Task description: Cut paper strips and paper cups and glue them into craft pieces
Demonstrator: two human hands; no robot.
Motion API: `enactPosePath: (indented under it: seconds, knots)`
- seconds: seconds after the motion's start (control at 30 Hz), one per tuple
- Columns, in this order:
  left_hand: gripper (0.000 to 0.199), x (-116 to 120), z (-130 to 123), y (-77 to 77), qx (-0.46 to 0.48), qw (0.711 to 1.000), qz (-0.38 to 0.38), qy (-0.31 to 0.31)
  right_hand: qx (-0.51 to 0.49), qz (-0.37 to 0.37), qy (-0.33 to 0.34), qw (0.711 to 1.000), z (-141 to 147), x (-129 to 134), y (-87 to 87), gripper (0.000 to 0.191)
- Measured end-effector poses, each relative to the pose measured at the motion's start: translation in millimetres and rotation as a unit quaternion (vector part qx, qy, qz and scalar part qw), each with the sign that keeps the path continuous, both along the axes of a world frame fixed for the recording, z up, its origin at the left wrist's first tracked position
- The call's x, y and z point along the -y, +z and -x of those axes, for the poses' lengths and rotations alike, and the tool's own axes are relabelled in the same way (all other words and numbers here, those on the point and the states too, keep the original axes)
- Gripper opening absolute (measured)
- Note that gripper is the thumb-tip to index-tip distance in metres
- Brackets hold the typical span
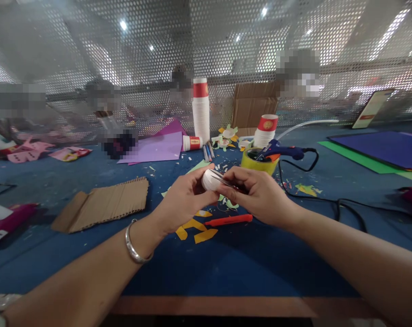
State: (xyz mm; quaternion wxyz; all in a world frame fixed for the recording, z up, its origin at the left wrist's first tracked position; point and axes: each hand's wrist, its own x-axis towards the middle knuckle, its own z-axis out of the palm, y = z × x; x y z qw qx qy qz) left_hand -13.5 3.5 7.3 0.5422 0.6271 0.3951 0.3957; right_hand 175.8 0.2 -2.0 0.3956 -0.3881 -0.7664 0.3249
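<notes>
My left hand (183,197) is closed around a small white rounded piece (211,180), which looks like the base of a paper cup. My right hand (257,193) is wrapped around scissors; the thin metal blades (223,180) lie against the white piece, and the handles are hidden in the fingers. Both hands meet above the blue table. Just below them lie a red-orange marker (229,220) and yellow paper scraps (206,235). Behind the right hand stands a yellow roll of tape (258,163) with a blue glue gun (284,151) resting on it.
Stacked paper cups (201,118) stand at the back, near a tipped cup (192,143) and purple paper (158,147). Corrugated cardboard (110,204) lies left. A black cord (338,202) runs right, below coloured sheets (379,147). A perforated metal screen (213,41) rises behind.
</notes>
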Motion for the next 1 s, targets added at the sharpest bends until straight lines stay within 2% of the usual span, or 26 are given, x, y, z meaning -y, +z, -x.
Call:
enactPosePath:
  seconds: [0.23,0.47,0.73,1.0]
  knots:
    - [0.072,1.6,0.5,2.8,0.013,1.0,0.02,-0.007,-0.002,-0.003,0.012,1.0,-1.4,1.1,2.1,0.023]
    - [0.061,3.3,-1.4,3.1,0.022,1.0,0.016,-0.002,0.004,-0.044,0.013,0.999,-2.5,-0.1,-2.2,0.026]
    - [0.073,4.0,-2.5,2.9,-0.047,0.997,-0.035,0.041,0.028,-0.06,0.009,0.998,-2.5,-1.1,-3.6,0.027]
    - [0.061,4.6,-3.0,4.1,-0.083,0.993,-0.066,0.049,0.022,-0.047,0.008,0.999,-1.0,-0.9,-4.0,0.023]
